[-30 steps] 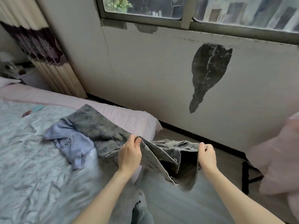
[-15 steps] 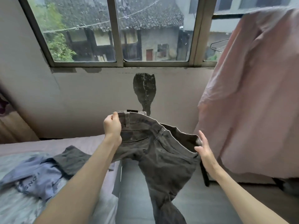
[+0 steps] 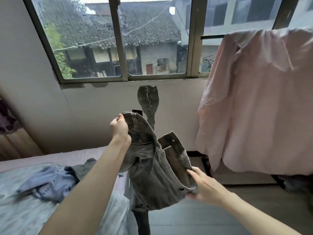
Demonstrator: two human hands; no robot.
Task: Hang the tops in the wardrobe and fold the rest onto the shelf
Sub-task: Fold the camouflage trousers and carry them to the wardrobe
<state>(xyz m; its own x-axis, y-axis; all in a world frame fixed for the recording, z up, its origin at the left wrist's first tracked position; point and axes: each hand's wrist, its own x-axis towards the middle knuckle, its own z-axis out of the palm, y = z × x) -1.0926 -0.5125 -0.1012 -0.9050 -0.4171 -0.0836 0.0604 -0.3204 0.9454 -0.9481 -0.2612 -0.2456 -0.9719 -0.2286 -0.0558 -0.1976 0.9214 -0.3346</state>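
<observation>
Two hands hold a pair of dark grey trousers [image 3: 152, 168] up in the air in front of the window [image 3: 118, 39]. Left hand [image 3: 119, 128]: raised, fingers clenched around one end of the waistband, pinching the cloth near a belt loop. Right hand [image 3: 203, 187]: lower and nearer the camera, thumb over the opposite end of the waistband with the fingers apparently curled beneath it, though they are partly hidden by the cloth. The waistband gapes between the two grips; the legs hang down past the edge of the bed [image 3: 25, 209]. On the bed lie a crumpled blue-grey top [image 3: 45, 184] with lettering and, just beside it, a further dark garment [image 3: 83, 168]. At right, a pink shirt [image 3: 259, 102] hangs from a rail [image 3: 211, 37].
</observation>
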